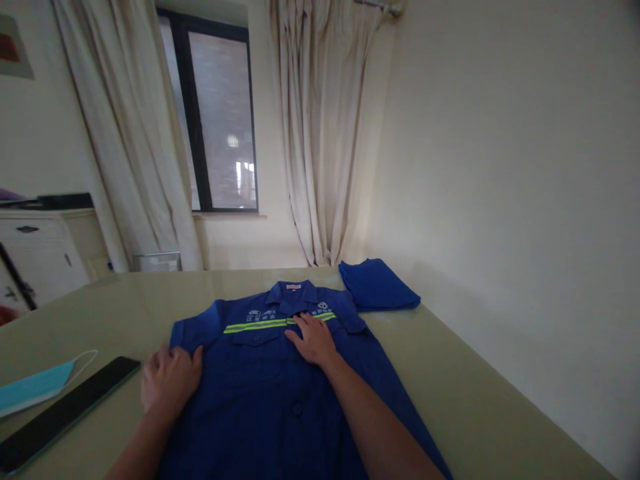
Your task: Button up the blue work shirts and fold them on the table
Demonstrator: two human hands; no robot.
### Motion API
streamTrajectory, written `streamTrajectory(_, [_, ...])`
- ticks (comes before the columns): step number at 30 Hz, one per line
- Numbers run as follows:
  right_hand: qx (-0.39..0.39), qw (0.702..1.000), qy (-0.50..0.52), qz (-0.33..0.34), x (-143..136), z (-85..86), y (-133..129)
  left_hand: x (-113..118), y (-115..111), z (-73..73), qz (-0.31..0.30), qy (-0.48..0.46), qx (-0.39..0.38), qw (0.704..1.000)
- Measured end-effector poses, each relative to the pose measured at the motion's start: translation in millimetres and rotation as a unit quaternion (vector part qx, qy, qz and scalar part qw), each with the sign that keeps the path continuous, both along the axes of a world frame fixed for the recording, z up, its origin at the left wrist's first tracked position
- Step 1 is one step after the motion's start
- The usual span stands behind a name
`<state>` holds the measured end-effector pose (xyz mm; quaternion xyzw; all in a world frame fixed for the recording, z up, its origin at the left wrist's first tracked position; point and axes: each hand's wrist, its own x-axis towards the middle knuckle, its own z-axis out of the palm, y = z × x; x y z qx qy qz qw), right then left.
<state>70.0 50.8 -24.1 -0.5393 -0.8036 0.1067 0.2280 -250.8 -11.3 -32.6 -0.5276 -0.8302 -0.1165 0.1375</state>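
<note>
A dark blue short-sleeved work shirt [255, 380] lies front up and buttoned on the table, its collar pointing away from me. A yellow-green reflective stripe and white lettering cross its chest. My right hand [315, 339] rests on the chest near the button placket, fingers spread over the stripe. At the shirt's left edge, just below the sleeve hem, my left hand [171, 377] has its fingers curled and its thumb against the cloth. The tips of those fingers are hidden.
A folded blue cloth [379, 285] lies at the table's far right, near the wall. To the left are a light blue face mask [37, 388] and a long black flat object [65, 413] on the pale green table [480, 413]. A white cabinet [45, 247] stands behind.
</note>
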Motion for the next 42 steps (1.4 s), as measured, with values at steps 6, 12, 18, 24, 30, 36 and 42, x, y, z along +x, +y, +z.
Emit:
streamTrajectory(6, [-0.007, 1.0, -0.018, 0.002, 1, -1.6, 2, 9, 12, 7.8, -0.095, -0.149, 0.044, 0.983])
streamTrajectory(12, [-0.016, 0.999, -0.04, 0.0, 1, -1.4, 2, 49, 7, 6.8, -0.408, -0.058, 0.076, 0.908])
streamTrajectory(18, [0.023, 0.999, -0.023, -0.014, -1, -3.0, 1, 59, 7, -13.1, -0.329, -0.071, 0.023, 0.941])
streamTrajectory(24, [0.133, 0.98, -0.013, -0.146, 8, 12.5, -1, 64, -2, -3.9, -0.223, -0.02, -0.036, 0.974])
streamTrajectory(30, [0.11, 0.956, -0.114, -0.248, 85, 28.4, 1, 68, 2, -0.9, -0.186, -0.036, -0.052, 0.98])
streamTrajectory(36, [0.085, 0.962, -0.085, -0.244, 125, 25.0, 9, 67, 5, -2.6, -0.191, -0.039, -0.038, 0.98])
streamTrajectory(42, [0.123, 0.968, -0.034, -0.216, 116, 36.9, 20, 68, 1, -2.9, -0.193, -0.015, -0.037, 0.98])
